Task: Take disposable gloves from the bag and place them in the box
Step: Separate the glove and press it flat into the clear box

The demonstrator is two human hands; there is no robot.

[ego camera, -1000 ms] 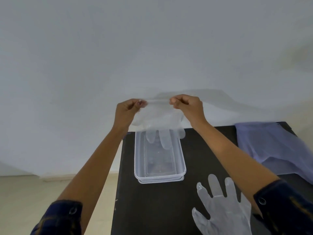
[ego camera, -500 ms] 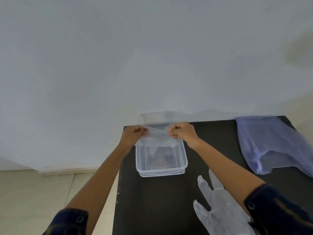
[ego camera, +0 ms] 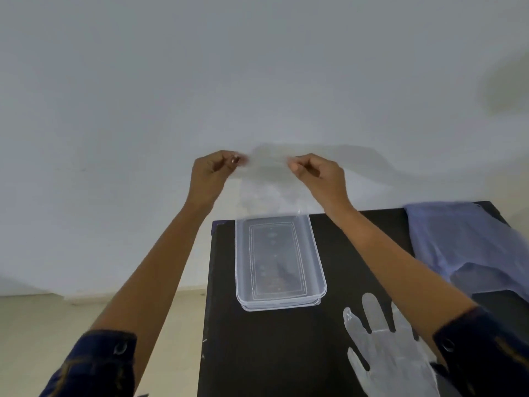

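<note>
A clear disposable glove (ego camera: 267, 184) hangs stretched between my two hands, raised above the far end of the clear plastic box (ego camera: 317, 270). My left hand (ego camera: 213, 174) pinches its left edge and my right hand (ego camera: 319, 174) pinches its right edge. The glove is blurred and its lower part hangs just above the box's far rim. The box stands on the black table (ego camera: 272, 353). A second clear glove (ego camera: 392, 356) lies flat on the table at the front right, partly under my right forearm. The pale blue plastic bag (ego camera: 463, 245) lies at the table's right.
A white wall fills the background right behind the table's far edge. The table's left edge drops to a beige floor (ego camera: 71, 325).
Half a second ago my hands held the glove low at the box's far rim. Now both hands have lifted it up and spread it wider above the box.
</note>
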